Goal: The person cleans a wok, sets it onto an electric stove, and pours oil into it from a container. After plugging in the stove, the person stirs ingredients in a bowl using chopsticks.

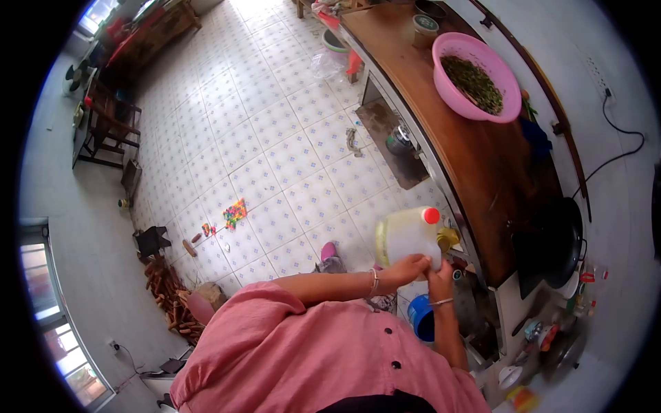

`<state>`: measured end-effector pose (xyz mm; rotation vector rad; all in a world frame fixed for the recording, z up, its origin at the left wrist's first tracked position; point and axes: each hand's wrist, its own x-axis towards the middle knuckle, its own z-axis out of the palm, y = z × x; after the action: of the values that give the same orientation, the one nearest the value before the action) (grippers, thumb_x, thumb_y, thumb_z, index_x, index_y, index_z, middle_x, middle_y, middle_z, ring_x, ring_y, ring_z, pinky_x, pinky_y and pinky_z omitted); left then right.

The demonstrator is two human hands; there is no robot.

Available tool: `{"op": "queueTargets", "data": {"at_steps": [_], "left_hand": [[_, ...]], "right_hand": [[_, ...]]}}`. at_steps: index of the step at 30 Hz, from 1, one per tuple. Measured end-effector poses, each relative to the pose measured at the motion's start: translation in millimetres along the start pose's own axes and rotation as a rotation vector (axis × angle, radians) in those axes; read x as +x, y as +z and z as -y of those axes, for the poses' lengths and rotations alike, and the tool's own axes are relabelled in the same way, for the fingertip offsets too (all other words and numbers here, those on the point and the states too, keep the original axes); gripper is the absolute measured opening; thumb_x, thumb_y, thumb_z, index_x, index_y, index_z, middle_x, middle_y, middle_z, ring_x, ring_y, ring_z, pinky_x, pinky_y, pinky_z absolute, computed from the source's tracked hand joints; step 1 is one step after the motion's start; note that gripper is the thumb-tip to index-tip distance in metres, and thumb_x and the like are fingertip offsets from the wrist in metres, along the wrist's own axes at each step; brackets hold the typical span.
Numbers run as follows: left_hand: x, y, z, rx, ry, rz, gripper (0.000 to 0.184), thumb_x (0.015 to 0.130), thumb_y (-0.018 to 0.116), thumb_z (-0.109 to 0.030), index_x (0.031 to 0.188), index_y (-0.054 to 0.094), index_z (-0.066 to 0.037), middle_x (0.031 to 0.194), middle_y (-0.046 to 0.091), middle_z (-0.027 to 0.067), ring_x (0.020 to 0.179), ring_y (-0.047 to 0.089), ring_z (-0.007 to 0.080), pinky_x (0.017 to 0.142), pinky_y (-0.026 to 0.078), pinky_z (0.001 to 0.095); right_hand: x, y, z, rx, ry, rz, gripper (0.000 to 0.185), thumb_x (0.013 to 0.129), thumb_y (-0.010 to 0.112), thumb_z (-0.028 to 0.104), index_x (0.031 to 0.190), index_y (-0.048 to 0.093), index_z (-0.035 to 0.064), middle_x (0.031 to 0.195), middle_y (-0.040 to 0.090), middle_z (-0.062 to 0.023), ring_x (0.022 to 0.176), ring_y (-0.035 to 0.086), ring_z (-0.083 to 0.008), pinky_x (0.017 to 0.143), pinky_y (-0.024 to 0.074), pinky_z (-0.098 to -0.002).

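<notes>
A large translucent plastic jug (406, 237) with a red cap (432, 215) is held in front of my body, beside the counter. Its lower part looks yellowish. My left hand (410, 267) is closed on the jug near its handle side. Right next to it, my right hand (439, 277) is also wrapped round that side of the jug. The two hands touch or nearly touch, and the fingers partly hide the handle. Just beyond the jug, a yellow object (448, 237) shows, its kind unclear.
On the brown counter (454, 158) stands a pink basin (509, 76) of chopped greens. A black wok (558, 241) sits at the counter's near end. Below my hands is a blue bucket (417, 318). Corncobs (162, 292) lie piled along the left wall.
</notes>
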<state>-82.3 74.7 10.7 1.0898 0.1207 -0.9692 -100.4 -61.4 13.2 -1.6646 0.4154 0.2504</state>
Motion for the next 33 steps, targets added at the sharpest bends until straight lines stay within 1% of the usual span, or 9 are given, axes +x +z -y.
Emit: {"op": "queueTargets", "data": {"at_steps": [4, 7, 12, 15, 17, 21, 26, 30, 33], "left_hand": [[25.4, -97.1, -14.5, 0.013, -0.024, -0.263, 0.044, 0.095, 0.038, -0.036, 0.114, 0.051, 0.001, 0.105, 0.056, 0.0071, 0.096, 0.049, 0.014, 0.087, 0.039, 0.0278], [49.3, -176.4, -20.1, -0.042, 0.088, -0.307, 0.042, 0.095, 0.038, -0.036, 0.115, 0.05, 0.0, 0.105, 0.055, 0.0068, 0.098, 0.049, 0.0138, 0.089, 0.038, 0.0301], [103.0, -281.3, -56.5, -0.274, -0.031, -0.435, 0.045, 0.094, 0.038, -0.038, 0.118, 0.046, -0.001, 0.11, 0.052, 0.0074, 0.106, 0.047, 0.0151, 0.095, 0.035, 0.037], [146.8, -348.3, -67.1, -0.289, -0.065, -0.466, 0.045, 0.093, 0.041, -0.038, 0.119, 0.046, -0.001, 0.11, 0.053, 0.0079, 0.104, 0.048, 0.0157, 0.095, 0.035, 0.0363], [195.5, -392.9, -41.5, -0.154, -0.026, -0.406, 0.046, 0.093, 0.042, -0.038, 0.117, 0.047, 0.002, 0.107, 0.053, 0.0084, 0.101, 0.05, 0.0165, 0.095, 0.035, 0.0328], [252.7, -445.7, -67.1, -0.142, -0.022, -0.411, 0.057, 0.091, 0.046, -0.035, 0.131, 0.035, 0.004, 0.126, 0.047, 0.0134, 0.118, 0.043, 0.0212, 0.1, 0.03, 0.0294], [367.7, -525.8, -39.4, -0.132, -0.049, -0.43, 0.053, 0.089, 0.047, -0.033, 0.13, 0.035, -0.002, 0.128, 0.045, 0.0155, 0.12, 0.042, 0.0249, 0.099, 0.031, 0.0313], [399.2, -564.0, -73.1, -0.035, 0.038, -0.439, 0.052, 0.089, 0.046, -0.032, 0.131, 0.035, -0.003, 0.128, 0.045, 0.0162, 0.12, 0.042, 0.0254, 0.099, 0.031, 0.0312], [412.3, -585.9, -78.1, -0.067, 0.043, -0.259, 0.058, 0.091, 0.047, -0.034, 0.136, 0.031, -0.001, 0.137, 0.039, 0.0144, 0.125, 0.037, 0.0212, 0.104, 0.027, 0.0295]], "right_hand": [[78.3, 89.0, -7.4, 0.104, 0.089, 0.098, 0.022, 0.076, 0.065, 0.008, 0.094, 0.059, -0.0024, 0.082, 0.062, -0.0047, 0.073, 0.056, -0.0111, 0.063, 0.047, -0.0255], [147.8, 144.2, -26.5, 0.094, 0.101, 0.223, 0.02, 0.077, 0.064, 0.008, 0.094, 0.058, -0.0014, 0.086, 0.061, -0.0047, 0.077, 0.057, -0.0114, 0.065, 0.0467, -0.0253], [272.0, 221.4, -41.5, -0.047, 0.165, 0.34, 0.021, 0.078, 0.063, 0.008, 0.096, 0.057, 0.0, 0.09, 0.061, -0.0042, 0.08, 0.056, -0.0113, 0.066, 0.0469, -0.0261], [334.8, 261.3, -64.0, 0.039, 0.31, 0.353, 0.019, 0.08, 0.059, 0.006, 0.098, 0.056, 0.0017, 0.093, 0.06, -0.0051, 0.083, 0.057, -0.013, 0.066, 0.0471, -0.0272], [376.6, 277.1, -72.2, 0.061, 0.601, 0.224, 0.017, 0.077, 0.059, 0.008, 0.093, 0.057, 0.0022, 0.087, 0.06, -0.0051, 0.077, 0.055, -0.0132, 0.061, 0.0452, -0.0304], [467.2, 307.1, -134.5, 0.218, 0.489, 0.112, 0.014, 0.08, 0.052, 0.008, 0.092, 0.057, 0.0042, 0.084, 0.059, -0.0036, 0.075, 0.055, -0.0134, 0.058, 0.0442, -0.0305], [595.3, 322.8, -244.0, 0.624, 0.54, -0.005, 0.014, 0.079, 0.051, 0.003, 0.091, 0.057, 0.003, 0.083, 0.058, -0.0038, 0.073, 0.056, -0.0142, 0.062, 0.0446, -0.027], [660.1, 338.7, -253.7, 0.399, 0.408, -0.042, 0.018, 0.075, 0.055, 0.003, 0.093, 0.057, 0.0026, 0.083, 0.058, -0.0029, 0.076, 0.056, -0.015, 0.066, 0.0458, -0.0276], [697.5, 349.9, -250.8, 0.434, 0.331, -0.144, 0.028, 0.07, 0.056, 0.0, 0.098, 0.055, 0.0033, 0.09, 0.057, -0.0046, 0.078, 0.057, -0.0178, 0.069, 0.0479, -0.0324]]}}
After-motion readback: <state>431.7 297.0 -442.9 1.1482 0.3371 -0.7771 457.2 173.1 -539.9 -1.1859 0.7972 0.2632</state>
